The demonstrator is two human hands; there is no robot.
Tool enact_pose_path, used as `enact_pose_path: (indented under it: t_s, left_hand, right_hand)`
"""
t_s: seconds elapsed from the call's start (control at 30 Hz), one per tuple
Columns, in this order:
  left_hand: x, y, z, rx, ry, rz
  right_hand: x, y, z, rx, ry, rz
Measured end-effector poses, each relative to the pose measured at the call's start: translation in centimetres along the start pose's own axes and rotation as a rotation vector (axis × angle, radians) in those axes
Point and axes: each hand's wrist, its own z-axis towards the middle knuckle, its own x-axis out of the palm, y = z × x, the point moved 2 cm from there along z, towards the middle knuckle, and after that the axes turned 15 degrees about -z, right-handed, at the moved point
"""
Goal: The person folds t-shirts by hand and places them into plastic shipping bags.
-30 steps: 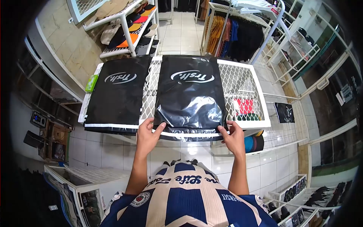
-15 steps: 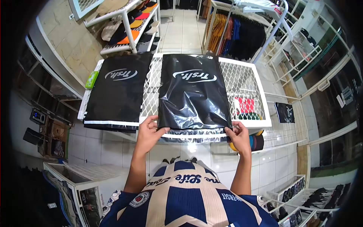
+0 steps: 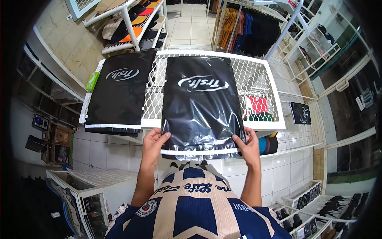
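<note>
A glossy black plastic mailing bag [image 3: 201, 103] with white lettering and a white adhesive strip lies partly on the white mesh table. Its near end hangs over the table's front edge. My left hand [image 3: 153, 143] pinches the bag's left edge near that end, thumb on top. On the opposite edge my right hand [image 3: 247, 145] grips it the same way, fingers beneath. Left of it lies a stack of black mailing bags [image 3: 117, 93] with matching lettering, apart from both hands.
The white mesh table [image 3: 274, 99] carries a green packet [image 3: 92, 81] at its left edge. Folded red cloth [image 3: 258, 104] shows through the mesh. Cap shelves [image 3: 133, 28] and a clothes rack [image 3: 248, 30] stand behind. Another black bag [image 3: 300, 113] lies at the right.
Both hands have shifted their hold slightly up the bag's sides. The near end, bent at the strip before, now lies flatter and reaches closer to me. The camera view has shifted slightly.
</note>
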Motion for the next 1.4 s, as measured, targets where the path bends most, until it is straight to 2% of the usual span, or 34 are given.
enact_pose_path:
  t_s: [0.07, 0.17, 0.2, 0.27, 0.33, 0.4, 0.47, 0.53, 0.6, 0.7, 0.73, 0.8, 0.87, 0.93, 1.0, 1.03, 1.07, 1.2, 1.3, 1.4]
  left_hand:
    - [-0.3, 0.0, -0.3, -0.127, 0.007, -0.049]
    - [-2.0, 2.0, 1.5, -0.153, 0.025, -0.068]
    - [-1.1, 2.0, 1.3, -0.153, 0.029, -0.067]
    - [0.8, 1.7, 0.7, -0.012, -0.025, -0.068]
    - [0.4, 1.4, 0.2, -0.057, -0.003, -0.091]
    - [0.7, 0.6, -0.6, -0.158, 0.121, -0.028]
    - [0.0, 1.1, 0.0, -0.242, 0.067, -0.117]
    - [0.5, 1.7, 0.6, -0.169, 0.143, -0.073]
    - [0.3, 1.7, 0.8, -0.138, 0.160, -0.041]
    - [0.5, 0.2, 0.8, -0.239, 0.271, -0.059]
    - [0.7, -0.1, 0.8, -0.274, 0.252, -0.076]
    - [0.8, -0.1, 0.7, -0.353, 0.213, -0.108]
    - [0.8, 0.2, 0.9, -0.349, 0.256, 0.007]
    - [0.8, 0.4, 0.9, -0.349, 0.313, 0.019]
    - [1.4, -0.1, 0.3, -0.385, 0.298, -0.007]
    - [1.8, -0.6, -0.1, -0.421, 0.293, -0.048]
    - [-0.4, 1.6, 1.4, -0.545, 0.318, -0.161]
    - [5.7, 2.6, -1.7, -0.531, 0.416, -0.013]
    - [8.4, 5.2, -2.7, -0.374, 0.559, 0.115]
    - [12.3, 6.9, -4.0, -0.420, 0.705, 0.118]
  right_hand:
    - [-0.5, -0.5, -0.2, -0.067, -0.008, 0.027]
    - [-0.5, 0.3, 1.1, -0.043, -0.085, -0.041]
    - [0.2, 0.5, 1.3, -0.081, -0.085, 0.027]
    - [0.9, 1.2, 1.1, -0.124, -0.062, -0.006]
    - [0.0, 0.3, 0.8, -0.094, -0.009, -0.010]
    - [-1.1, 0.0, 0.0, -0.004, 0.050, 0.066]
    - [-1.2, -0.4, 0.3, -0.017, 0.052, 0.082]
    - [-0.5, -0.2, 1.0, 0.005, -0.028, 0.120]
    - [0.2, -0.5, 1.5, -0.063, 0.011, 0.073]
    - [-0.7, 0.5, -0.8, -0.002, 0.120, 0.051]
    - [-0.9, 0.1, -1.4, -0.063, 0.139, 0.004]
    - [-0.3, 0.5, -2.1, 0.028, 0.156, 0.022]
    - [1.3, 0.4, -1.7, 0.062, 0.030, 0.057]
    - [2.1, -0.4, -1.8, 0.071, -0.015, -0.059]
    - [2.0, -0.3, -3.4, 0.039, -0.013, 0.079]
    - [1.6, -0.5, -4.4, 0.083, 0.004, 0.055]
    - [0.7, -1.0, -5.6, 0.138, 0.014, 0.035]
    - [-1.4, -3.3, -9.2, 0.203, -0.083, 0.051]
    - [-3.0, -2.9, -12.0, 0.209, -0.210, 0.102]
    - [-5.7, -4.5, -14.8, 0.220, -0.343, 0.179]
